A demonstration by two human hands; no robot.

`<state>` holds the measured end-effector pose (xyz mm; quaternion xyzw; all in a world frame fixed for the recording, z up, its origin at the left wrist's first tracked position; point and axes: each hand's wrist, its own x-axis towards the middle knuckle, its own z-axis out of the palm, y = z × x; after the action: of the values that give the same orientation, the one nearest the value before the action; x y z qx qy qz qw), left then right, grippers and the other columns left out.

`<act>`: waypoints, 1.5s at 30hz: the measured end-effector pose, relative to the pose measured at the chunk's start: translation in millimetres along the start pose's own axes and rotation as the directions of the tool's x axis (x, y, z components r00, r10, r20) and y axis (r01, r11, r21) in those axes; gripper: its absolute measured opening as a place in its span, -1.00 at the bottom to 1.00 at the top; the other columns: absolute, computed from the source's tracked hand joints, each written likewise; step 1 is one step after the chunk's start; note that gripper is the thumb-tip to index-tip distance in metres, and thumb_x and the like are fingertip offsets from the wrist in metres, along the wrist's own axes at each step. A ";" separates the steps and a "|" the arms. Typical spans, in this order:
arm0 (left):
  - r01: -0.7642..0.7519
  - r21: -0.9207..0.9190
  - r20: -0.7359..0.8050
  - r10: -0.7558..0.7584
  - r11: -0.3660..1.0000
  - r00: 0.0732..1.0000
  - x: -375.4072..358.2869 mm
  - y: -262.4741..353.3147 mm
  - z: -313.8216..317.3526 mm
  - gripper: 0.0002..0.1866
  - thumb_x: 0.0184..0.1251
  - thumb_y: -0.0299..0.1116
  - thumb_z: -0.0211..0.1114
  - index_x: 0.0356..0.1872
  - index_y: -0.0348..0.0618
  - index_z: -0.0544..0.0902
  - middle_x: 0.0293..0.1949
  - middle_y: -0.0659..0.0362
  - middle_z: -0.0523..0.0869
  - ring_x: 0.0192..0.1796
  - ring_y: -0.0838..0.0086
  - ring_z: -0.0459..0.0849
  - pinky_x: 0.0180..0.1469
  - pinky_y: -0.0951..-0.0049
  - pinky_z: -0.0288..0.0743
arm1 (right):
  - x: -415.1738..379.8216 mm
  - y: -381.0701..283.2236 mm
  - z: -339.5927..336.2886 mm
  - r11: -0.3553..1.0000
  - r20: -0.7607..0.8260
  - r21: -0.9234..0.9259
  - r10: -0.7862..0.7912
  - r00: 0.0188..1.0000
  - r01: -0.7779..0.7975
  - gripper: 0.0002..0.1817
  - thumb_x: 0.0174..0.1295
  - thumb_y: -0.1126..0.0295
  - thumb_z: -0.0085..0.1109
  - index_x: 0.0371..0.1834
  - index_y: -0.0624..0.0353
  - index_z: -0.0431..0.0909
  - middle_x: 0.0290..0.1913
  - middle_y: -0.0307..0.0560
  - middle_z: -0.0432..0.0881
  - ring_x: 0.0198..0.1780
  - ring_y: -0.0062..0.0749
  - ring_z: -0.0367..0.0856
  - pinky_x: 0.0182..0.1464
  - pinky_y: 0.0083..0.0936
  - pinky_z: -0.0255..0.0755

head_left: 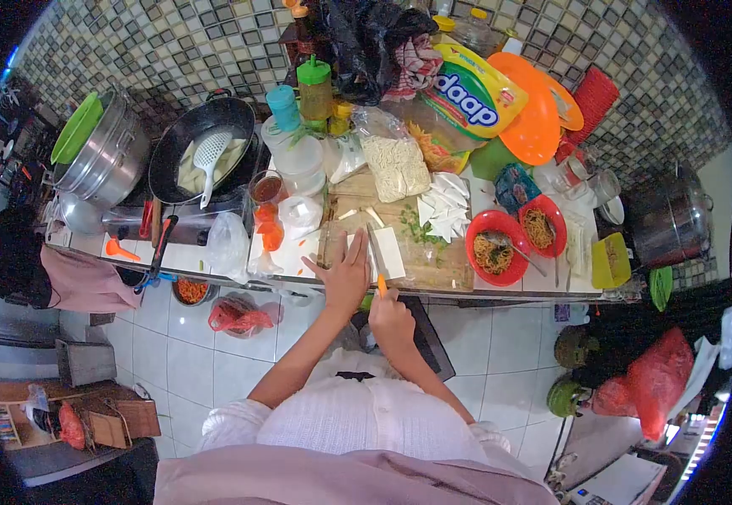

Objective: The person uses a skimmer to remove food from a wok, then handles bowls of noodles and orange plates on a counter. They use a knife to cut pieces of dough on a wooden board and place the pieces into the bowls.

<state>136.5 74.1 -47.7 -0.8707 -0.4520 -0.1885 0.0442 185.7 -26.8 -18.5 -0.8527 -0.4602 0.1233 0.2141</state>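
My right hand (pixel 392 321) is wrapped round the orange handle of a knife (pixel 377 261), whose blade points away from me over the wooden cutting board (pixel 450 273). Just left of the blade lies my left hand (pixel 346 271), flat with its fingers spread. A white rectangular piece (pixel 390 253) is on the board right of the blade. Small pale strips (pixel 374 217) lie beyond my left fingertips. Chopped green leaves (pixel 420 229) and a pile of white triangular pieces (pixel 444 207) sit further right, with a block of dried noodles (pixel 396 167) behind.
Two red bowls of noodles (pixel 497 268) stand right of the board. At the left are a wok (pixel 157 168) with a white slotted spatula (pixel 209 160), a steel pot (pixel 117 156), and clear plastic containers (pixel 301 172). Bottles and an orange plate (pixel 530 126) line the back.
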 end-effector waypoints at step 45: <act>-0.010 -0.346 0.435 0.170 0.938 0.884 64.2 -0.2 8.3 -0.07 -0.50 0.16 0.39 0.00 -0.20 0.32 -0.02 0.04 0.36 0.09 0.10 0.22 0.01 -0.10 0.07 | -47.8 85.6 -46.1 0.637 0.037 0.731 0.320 0.947 -0.244 -0.74 0.27 0.25 -0.18 -0.42 0.23 0.31 -0.79 -0.27 0.30 -0.79 -0.66 0.30 -0.75 -0.67 0.20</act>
<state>172.2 125.8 -31.7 -0.9054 -0.3696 -0.0491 -0.2032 241.0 -119.9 -18.3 -0.7634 -0.2238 0.2864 0.5340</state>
